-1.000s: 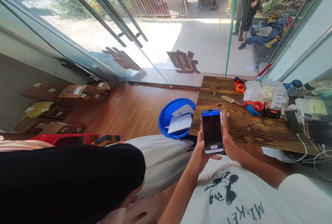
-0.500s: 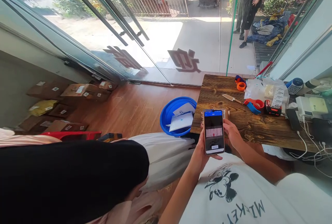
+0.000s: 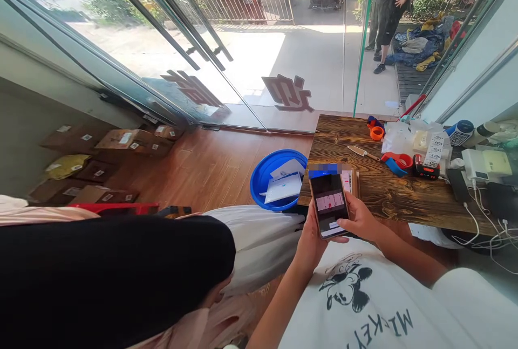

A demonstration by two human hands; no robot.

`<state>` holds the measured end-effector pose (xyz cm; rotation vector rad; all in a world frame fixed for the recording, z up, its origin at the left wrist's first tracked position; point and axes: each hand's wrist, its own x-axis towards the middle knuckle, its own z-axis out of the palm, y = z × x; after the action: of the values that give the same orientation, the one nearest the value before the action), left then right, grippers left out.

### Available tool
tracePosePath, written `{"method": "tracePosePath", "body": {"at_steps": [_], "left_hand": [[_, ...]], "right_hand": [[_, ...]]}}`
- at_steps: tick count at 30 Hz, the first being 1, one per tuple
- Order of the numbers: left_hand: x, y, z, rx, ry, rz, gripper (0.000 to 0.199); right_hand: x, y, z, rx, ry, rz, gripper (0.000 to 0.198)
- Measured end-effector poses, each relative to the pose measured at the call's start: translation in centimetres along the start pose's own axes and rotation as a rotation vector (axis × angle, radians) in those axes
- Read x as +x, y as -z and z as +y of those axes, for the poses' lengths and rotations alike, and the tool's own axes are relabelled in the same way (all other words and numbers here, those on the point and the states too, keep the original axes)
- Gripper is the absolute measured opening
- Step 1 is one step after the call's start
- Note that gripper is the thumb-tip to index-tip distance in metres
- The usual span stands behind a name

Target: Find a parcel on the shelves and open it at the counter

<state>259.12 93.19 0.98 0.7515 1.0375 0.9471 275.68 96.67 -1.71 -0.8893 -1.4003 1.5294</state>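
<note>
A smartphone [image 3: 328, 198] with a dark screen and a pale pinkish label picture on it is tilted slightly to the left over the table's front edge. My left hand [image 3: 311, 238] is closed round its left side and lower edge. With the thumb on the lower part of the screen, my right hand [image 3: 361, 220] wraps the phone's right side. Behind the phone a package with a white label [image 3: 347, 180] lies on the wooden table [image 3: 388, 192], mostly hidden by the phone and my hand.
A knife [image 3: 363, 152], orange tape roll [image 3: 376, 132], red-and-blue tape dispenser [image 3: 396, 163] and label roll [image 3: 434, 155] lie on the table. A blue bin [image 3: 254, 184] holding papers stands to its left. Another person's black sleeve [image 3: 121, 279] is close left. Cardboard boxes [image 3: 117, 140] line the wall.
The phone has tilted to the left and shifted slightly, uncovering more of the label behind it. My right thumb has moved onto the lower screen.
</note>
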Motion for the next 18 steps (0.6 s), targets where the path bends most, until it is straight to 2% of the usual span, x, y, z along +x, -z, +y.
{"method": "tracePosePath", "body": {"at_steps": [4, 13, 18], "left_hand": [[-0.07, -0.07, 0.14, 0.128, 0.038, -0.028, 0.098], [0.00, 0.20, 0.12, 0.077, 0.015, -0.003, 0.089], [0.18, 0.32, 0.17, 0.039, 0.038, -0.023, 0.090]], "right_hand": [[-0.16, -0.41, -0.13, -0.009, 0.000, -0.024, 0.054], [0.03, -0.38, 0.03, 0.024, -0.006, -0.038, 0.057], [0.22, -0.45, -0.34, 0.040, -0.003, -0.049, 0.058]]}}
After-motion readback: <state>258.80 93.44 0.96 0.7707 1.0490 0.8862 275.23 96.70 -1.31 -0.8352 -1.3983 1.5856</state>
